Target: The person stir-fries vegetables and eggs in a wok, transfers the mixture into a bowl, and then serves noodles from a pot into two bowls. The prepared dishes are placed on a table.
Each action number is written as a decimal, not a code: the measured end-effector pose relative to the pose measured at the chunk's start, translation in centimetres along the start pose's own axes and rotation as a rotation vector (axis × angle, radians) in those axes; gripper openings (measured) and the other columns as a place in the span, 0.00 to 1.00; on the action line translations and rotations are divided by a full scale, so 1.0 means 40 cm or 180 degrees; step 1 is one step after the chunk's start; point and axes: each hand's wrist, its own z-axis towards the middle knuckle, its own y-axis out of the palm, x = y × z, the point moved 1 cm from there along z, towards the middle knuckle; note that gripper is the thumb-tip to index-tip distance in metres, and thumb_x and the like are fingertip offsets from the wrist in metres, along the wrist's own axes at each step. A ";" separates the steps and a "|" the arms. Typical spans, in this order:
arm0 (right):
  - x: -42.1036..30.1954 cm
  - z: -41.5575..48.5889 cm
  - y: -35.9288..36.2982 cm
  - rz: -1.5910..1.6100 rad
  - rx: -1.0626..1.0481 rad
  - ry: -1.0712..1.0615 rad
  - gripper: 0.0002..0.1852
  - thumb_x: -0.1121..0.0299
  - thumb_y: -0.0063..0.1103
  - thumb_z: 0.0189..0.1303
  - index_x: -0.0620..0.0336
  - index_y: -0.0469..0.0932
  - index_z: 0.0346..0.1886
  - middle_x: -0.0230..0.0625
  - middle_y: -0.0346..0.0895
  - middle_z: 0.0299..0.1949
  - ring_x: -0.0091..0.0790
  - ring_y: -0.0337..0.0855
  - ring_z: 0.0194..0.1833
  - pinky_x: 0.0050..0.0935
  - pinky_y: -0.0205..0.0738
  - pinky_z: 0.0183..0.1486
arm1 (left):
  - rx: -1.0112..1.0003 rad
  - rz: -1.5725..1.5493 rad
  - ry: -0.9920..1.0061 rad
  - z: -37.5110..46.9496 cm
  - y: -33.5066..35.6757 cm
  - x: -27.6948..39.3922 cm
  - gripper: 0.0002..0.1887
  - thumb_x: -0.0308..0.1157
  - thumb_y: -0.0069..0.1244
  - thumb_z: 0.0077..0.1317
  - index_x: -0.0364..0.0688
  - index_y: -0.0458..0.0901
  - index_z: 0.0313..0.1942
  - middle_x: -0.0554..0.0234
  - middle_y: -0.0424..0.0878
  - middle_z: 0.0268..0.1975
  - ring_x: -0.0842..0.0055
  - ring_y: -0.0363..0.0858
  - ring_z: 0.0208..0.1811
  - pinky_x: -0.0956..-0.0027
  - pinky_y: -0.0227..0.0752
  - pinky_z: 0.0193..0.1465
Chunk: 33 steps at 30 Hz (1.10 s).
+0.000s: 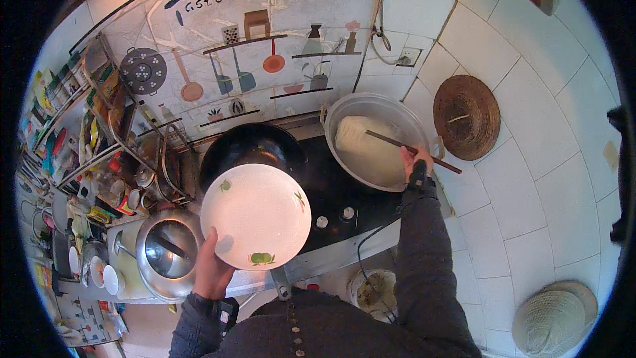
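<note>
My left hand (214, 268) grips the lower left rim of a white ceramic bowl (258, 214) with green fruit motifs, thumb over the edge. Nothing lies in the bowl. It is held in front of a black wok (253, 144) on the stove and hides the wok's near side. In my right hand (417, 159) is a pair of dark wooden chopsticks (390, 139), seen almost as one stick. Their tips reach over a large aluminium pot (375, 102) of cloudy water, at a pale bundle of noodles (354, 134). Whether they touch the noodles, I cannot tell.
The black stove top (323, 189) has two knobs (322, 222). A steel pot with a glass lid (169, 248) stands left, near small white bowls (113, 280) and a crowded metal rack (117, 134). Below the counter sits a bucket (372, 291). A woven lid (467, 117) hangs on the wall.
</note>
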 end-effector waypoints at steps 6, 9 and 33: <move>0.076 0.147 -0.006 -0.2391 -0.1041 -0.1299 0.16 0.62 0.53 0.65 0.69 0.70 0.41 0.50 0.75 0.34 0.50 0.83 0.35 0.44 0.82 0.35 | -0.0085 -0.0004 -0.0181 0.014 0.018 -0.004 0.29 0.47 0.41 0.72 0.39 0.60 0.66 0.56 0.69 0.64 0.65 0.69 0.64 0.57 0.62 0.67; 0.091 0.130 -0.013 -0.1670 -0.1121 -0.0793 0.15 0.62 0.51 0.67 0.69 0.69 0.43 0.50 0.74 0.37 0.50 0.82 0.40 0.44 0.82 0.40 | -0.0110 -0.0025 -0.0116 0.021 0.016 -0.011 0.29 0.47 0.41 0.72 0.39 0.60 0.66 0.56 0.69 0.64 0.64 0.69 0.64 0.57 0.62 0.67; -0.002 -0.138 0.033 0.0554 -0.0774 -0.0326 0.12 0.67 0.44 0.70 0.70 0.70 0.39 0.45 0.75 0.36 0.40 0.81 0.40 0.40 0.83 0.46 | -0.0612 -0.0012 -0.0044 0.160 0.096 0.025 0.31 0.51 0.41 0.72 0.41 0.59 0.67 0.56 0.68 0.65 0.66 0.67 0.65 0.56 0.61 0.67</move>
